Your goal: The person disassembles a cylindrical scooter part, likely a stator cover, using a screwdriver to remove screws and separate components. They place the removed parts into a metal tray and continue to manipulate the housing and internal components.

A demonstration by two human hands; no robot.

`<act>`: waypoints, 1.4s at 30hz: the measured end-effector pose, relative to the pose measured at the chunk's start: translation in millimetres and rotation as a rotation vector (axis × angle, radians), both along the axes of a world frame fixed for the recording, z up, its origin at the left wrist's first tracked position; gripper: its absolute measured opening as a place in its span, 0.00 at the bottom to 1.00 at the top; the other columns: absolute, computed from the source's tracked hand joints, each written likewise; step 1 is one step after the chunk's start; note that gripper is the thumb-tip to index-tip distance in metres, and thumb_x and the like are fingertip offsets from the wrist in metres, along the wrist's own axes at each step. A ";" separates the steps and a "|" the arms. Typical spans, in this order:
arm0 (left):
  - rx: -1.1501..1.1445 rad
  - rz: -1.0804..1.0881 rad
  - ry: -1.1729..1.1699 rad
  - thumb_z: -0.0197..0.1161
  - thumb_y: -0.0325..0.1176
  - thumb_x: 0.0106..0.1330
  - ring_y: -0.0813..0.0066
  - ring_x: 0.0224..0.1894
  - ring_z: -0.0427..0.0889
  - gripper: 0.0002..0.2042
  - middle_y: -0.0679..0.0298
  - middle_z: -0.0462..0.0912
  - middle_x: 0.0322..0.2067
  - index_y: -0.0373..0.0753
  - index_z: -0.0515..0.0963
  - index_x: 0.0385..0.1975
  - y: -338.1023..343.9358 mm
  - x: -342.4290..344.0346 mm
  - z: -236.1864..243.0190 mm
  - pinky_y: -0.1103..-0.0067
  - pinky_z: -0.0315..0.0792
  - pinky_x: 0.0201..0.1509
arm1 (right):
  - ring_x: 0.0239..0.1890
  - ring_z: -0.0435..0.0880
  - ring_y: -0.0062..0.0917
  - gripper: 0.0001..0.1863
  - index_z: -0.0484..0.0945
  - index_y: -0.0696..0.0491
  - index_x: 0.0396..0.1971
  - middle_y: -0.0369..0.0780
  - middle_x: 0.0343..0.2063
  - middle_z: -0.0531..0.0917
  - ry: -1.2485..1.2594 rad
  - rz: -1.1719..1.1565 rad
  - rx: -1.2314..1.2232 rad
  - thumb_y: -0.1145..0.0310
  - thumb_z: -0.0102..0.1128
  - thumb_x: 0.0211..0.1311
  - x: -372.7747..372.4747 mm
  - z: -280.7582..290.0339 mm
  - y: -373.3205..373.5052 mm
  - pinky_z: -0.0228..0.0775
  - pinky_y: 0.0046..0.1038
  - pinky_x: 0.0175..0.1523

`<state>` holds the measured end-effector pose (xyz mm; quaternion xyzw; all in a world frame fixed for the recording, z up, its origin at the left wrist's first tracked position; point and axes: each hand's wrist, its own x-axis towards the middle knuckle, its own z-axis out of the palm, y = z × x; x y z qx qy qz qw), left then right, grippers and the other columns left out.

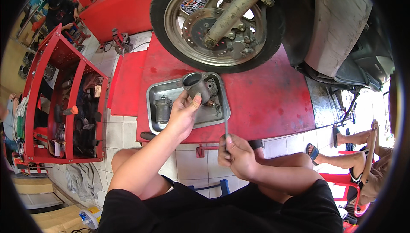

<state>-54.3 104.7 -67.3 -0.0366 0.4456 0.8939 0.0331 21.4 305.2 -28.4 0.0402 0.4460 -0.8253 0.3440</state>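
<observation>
My left hand (186,112) is wrapped round a grey metal cylinder-shaped housing (195,88), its round opening tilted up, above a metal tray (151,91). My right hand (239,156) grips a thin metal rod tool (226,126) that points upward past the tray's right side; its handle is mostly hidden in the fist. Inside the tray lie another cylindrical metal part (162,112), at the left, and a grey casting (211,85) behind the housing. A small copper-coloured piece (214,104) lies near the tray's right wall.
The tray stands on a red lift platform (265,98), below a motorbike's front wheel (171,47). A dark handle (147,135) lies at the platform's near edge. A red tool cart (64,158) stands left. One person (380,169) sits at right; another (60,13) is far left.
</observation>
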 end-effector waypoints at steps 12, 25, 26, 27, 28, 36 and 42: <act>-0.033 -0.008 0.008 0.67 0.40 0.65 0.79 0.55 0.75 0.21 0.71 0.80 0.50 0.42 0.73 0.55 -2.1 0.1 0.4 0.71 0.60 0.67 | 0.22 0.64 0.14 0.17 0.68 0.56 0.38 0.36 0.24 0.71 0.123 0.197 0.124 0.58 0.37 0.79 -0.1 1.4 -1.1 0.56 0.19 0.26; -0.060 -0.028 -0.007 0.67 0.41 0.66 0.79 0.55 0.75 0.22 0.70 0.80 0.51 0.40 0.73 0.56 -4.6 -0.2 -1.9 0.72 0.62 0.66 | 0.19 0.60 0.14 0.16 0.68 0.56 0.39 0.39 0.24 0.72 0.128 0.113 0.201 0.58 0.38 0.78 -1.2 -12.4 -5.3 0.51 0.16 0.24; -0.072 -0.027 -0.009 0.66 0.41 0.66 0.78 0.55 0.75 0.22 0.70 0.80 0.51 0.40 0.73 0.56 -5.6 0.3 -2.2 0.72 0.62 0.66 | 0.19 0.60 0.14 0.16 0.69 0.56 0.39 0.39 0.24 0.72 0.118 0.123 0.177 0.58 0.38 0.78 0.7 -16.3 -7.7 0.51 0.16 0.24; -0.068 -0.026 -0.009 0.66 0.41 0.66 0.78 0.55 0.75 0.22 0.70 0.79 0.52 0.40 0.73 0.56 -5.8 0.3 -2.4 0.72 0.62 0.66 | 0.19 0.59 0.14 0.17 0.69 0.56 0.39 0.38 0.25 0.72 0.108 0.103 0.173 0.58 0.39 0.78 0.4 -17.9 -7.8 0.50 0.16 0.24; -0.063 -0.026 -0.008 0.66 0.41 0.66 0.78 0.55 0.75 0.22 0.69 0.79 0.53 0.40 0.73 0.57 -5.4 0.0 -2.5 0.71 0.62 0.66 | 0.21 0.62 0.14 0.16 0.69 0.56 0.39 0.38 0.25 0.73 0.092 0.081 0.194 0.58 0.39 0.78 -2.4 -17.4 -5.6 0.52 0.17 0.24; -0.046 -0.027 -0.012 0.65 0.40 0.67 0.79 0.52 0.75 0.22 0.68 0.80 0.51 0.38 0.72 0.57 -6.3 -0.3 1.3 0.74 0.63 0.63 | 0.23 0.66 0.13 0.17 0.71 0.57 0.41 0.37 0.27 0.76 0.175 0.088 0.249 0.59 0.38 0.79 -18.6 -5.3 4.7 0.55 0.17 0.25; -0.024 0.010 -0.041 0.66 0.36 0.67 0.83 0.46 0.75 0.21 0.69 0.81 0.44 0.35 0.72 0.55 -1.1 0.7 8.5 0.81 0.66 0.56 | 0.26 0.69 0.14 0.16 0.70 0.55 0.42 0.37 0.28 0.78 0.129 0.234 0.219 0.57 0.39 0.78 -12.6 -3.9 1.0 0.57 0.17 0.27</act>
